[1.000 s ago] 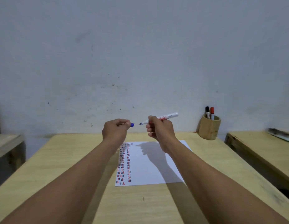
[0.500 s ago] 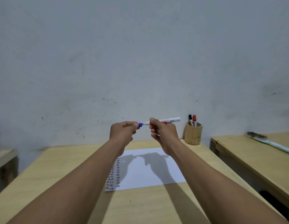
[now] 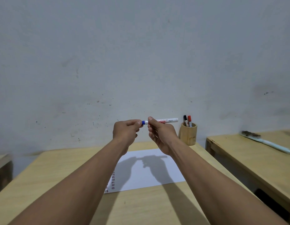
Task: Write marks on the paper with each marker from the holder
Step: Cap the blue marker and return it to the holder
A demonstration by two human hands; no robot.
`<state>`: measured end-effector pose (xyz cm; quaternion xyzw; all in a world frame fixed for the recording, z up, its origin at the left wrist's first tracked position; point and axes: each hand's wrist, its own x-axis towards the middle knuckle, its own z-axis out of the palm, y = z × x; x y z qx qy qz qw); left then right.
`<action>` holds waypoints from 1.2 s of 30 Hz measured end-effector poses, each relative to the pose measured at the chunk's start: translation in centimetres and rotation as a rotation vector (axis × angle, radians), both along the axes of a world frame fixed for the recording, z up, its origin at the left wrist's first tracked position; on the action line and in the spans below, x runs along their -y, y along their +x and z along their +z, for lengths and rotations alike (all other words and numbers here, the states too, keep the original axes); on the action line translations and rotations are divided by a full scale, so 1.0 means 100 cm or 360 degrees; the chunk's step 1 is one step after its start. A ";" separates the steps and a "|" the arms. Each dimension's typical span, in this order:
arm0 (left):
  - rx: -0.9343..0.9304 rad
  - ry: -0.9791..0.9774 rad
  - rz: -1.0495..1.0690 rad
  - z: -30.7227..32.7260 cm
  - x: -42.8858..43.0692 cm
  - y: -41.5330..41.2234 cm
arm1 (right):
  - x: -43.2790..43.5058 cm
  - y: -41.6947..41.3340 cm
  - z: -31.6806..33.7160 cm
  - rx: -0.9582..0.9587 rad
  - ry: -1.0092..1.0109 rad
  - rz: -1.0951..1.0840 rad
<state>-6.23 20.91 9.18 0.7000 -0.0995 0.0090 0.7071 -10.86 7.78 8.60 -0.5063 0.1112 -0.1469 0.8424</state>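
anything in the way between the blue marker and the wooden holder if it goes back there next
Nothing visible blocks it. The blue marker is held in the air, the holder stands to its right, and only open air lies between. The black marker and red marker inside leave room.

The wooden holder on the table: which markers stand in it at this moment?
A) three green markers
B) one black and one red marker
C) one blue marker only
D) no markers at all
B: a black-capped marker and a red-capped marker stick up from the wooden holder, while the blue marker is held between both hands.
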 end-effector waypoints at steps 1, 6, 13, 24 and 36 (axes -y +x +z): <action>0.0024 0.0018 0.0016 -0.001 0.001 0.000 | 0.000 0.000 0.000 -0.0019 0.0068 0.0007; 0.0230 0.0162 0.0140 -0.002 0.016 -0.006 | -0.005 0.004 0.002 -0.0117 0.0208 -0.0225; 0.0403 0.0294 0.0250 0.010 0.040 -0.013 | 0.013 -0.008 0.007 -0.0164 -0.0605 -0.0325; 0.0695 0.0497 0.0106 0.030 0.116 0.004 | 0.103 -0.006 0.005 -0.0302 -0.1980 -0.0439; 0.0249 0.0756 -0.0279 -0.073 0.210 0.047 | 0.206 0.046 0.002 -0.0252 -0.1770 -0.0874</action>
